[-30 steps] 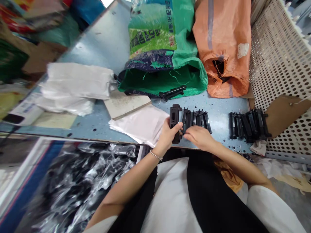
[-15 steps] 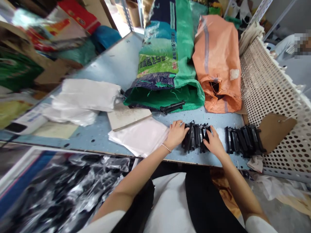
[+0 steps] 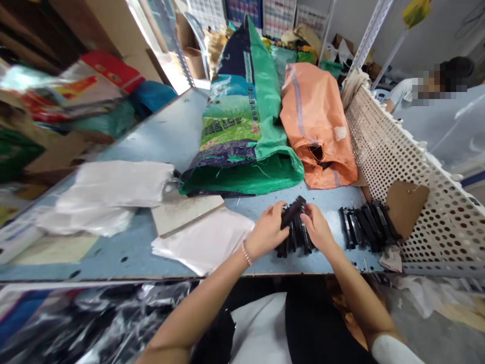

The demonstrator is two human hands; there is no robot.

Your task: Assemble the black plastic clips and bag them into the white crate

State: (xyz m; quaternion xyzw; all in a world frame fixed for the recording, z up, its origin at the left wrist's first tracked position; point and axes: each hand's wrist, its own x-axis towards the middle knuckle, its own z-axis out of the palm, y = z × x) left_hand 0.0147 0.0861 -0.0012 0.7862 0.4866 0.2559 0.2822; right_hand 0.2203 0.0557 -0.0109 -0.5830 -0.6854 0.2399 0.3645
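Observation:
My left hand (image 3: 267, 231) and my right hand (image 3: 317, 228) press in from either side on a row of black plastic parts (image 3: 294, 233) standing on the blue table (image 3: 170, 136) near its front edge. The fingers of both hands curl round the ends of the row. One black part (image 3: 292, 211) lies tilted across the top of the row between my hands. A second row of the same black parts (image 3: 366, 225) stands a short way to the right, untouched.
A green woven sack (image 3: 242, 151) and an orange sack (image 3: 314, 126) lie open-mouthed behind the parts. White plastic bags (image 3: 204, 241) and a cardboard sheet (image 3: 185, 212) lie to the left. A perforated white panel (image 3: 401, 151) walls the right side. Another person sits beyond it.
The view has tilted upward. My hands have closed further in on the row of black parts, and one part now lies across its top. Earlier my left hand held a single part upright.

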